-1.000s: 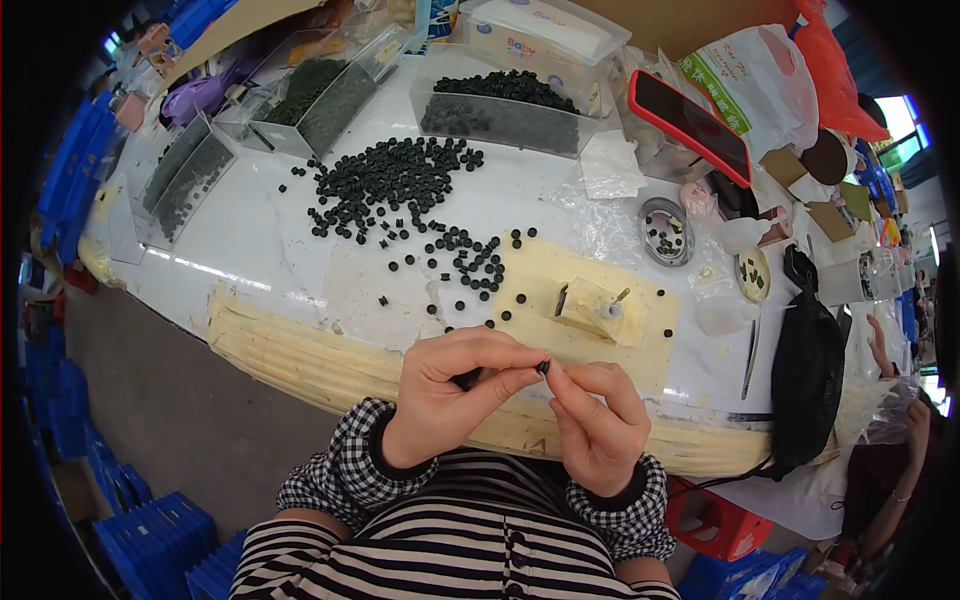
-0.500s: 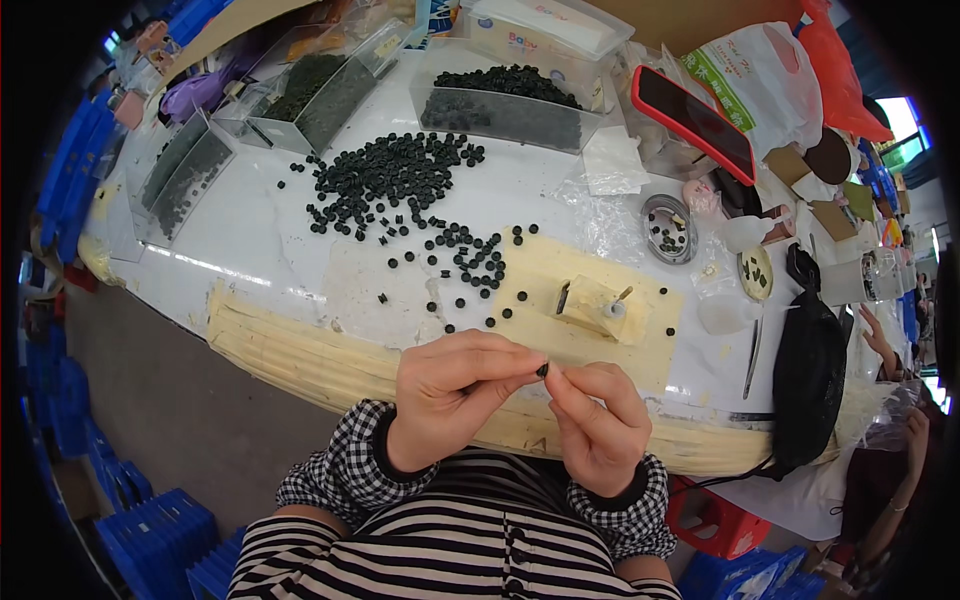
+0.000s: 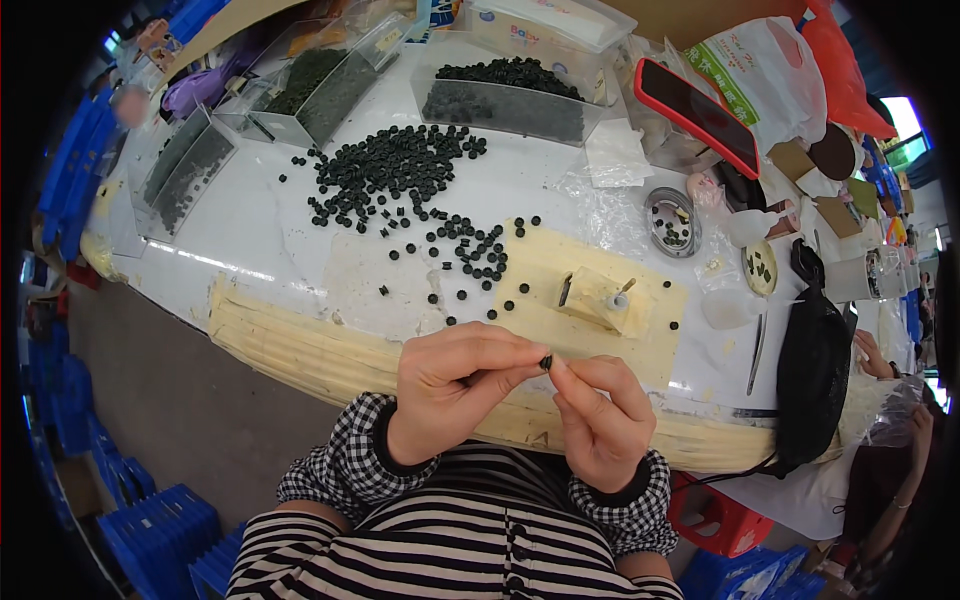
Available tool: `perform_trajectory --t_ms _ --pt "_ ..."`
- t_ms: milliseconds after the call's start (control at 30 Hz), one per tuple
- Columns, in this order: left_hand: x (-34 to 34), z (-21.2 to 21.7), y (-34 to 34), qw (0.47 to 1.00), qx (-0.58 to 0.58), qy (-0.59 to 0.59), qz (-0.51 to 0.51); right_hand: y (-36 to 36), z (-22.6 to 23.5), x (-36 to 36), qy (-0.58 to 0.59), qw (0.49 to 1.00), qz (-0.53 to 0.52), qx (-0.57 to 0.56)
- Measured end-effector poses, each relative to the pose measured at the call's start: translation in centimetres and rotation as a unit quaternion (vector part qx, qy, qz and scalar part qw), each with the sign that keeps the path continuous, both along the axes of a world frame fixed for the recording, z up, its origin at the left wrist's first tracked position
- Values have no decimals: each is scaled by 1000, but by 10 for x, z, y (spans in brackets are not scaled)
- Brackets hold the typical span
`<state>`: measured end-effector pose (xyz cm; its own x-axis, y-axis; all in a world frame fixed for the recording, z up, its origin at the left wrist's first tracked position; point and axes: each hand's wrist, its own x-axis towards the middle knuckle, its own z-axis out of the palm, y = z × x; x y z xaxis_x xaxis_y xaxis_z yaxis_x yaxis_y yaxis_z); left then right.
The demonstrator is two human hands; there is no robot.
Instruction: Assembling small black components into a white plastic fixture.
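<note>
Working one small black piece (image 3: 546, 362) seems the step in hand; the next move likely calls for steadiness. Above the surface (image 3: 270, 240), the left hand (image 3: 438, 395) pinches it, fingers together; the right hand (image 3: 608, 420) angles inward, its fingertips meeting it, grip unclear.

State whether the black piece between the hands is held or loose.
Held: the left hand pinches the black piece, right hand alongside.

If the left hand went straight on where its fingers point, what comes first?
Probably the small black piece, then the right hand just beyond; exact depth there is unclear.
</note>
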<state>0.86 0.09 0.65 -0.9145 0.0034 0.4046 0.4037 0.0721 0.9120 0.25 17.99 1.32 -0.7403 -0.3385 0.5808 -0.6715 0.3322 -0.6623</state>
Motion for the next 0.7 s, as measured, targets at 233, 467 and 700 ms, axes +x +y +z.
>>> perform_trajectory --t_ms 233,467,700 --pt "-1 -1 0 1000 5 -2 1 0 0 -1 1 1000 3 3" --pt "-1 -2 1 1000 4 12 9 0 0 -1 3 1000 3 -2" --pt "-3 2 -19 985 -15 -160 66 -2 0 4 -35 997 -62 1"
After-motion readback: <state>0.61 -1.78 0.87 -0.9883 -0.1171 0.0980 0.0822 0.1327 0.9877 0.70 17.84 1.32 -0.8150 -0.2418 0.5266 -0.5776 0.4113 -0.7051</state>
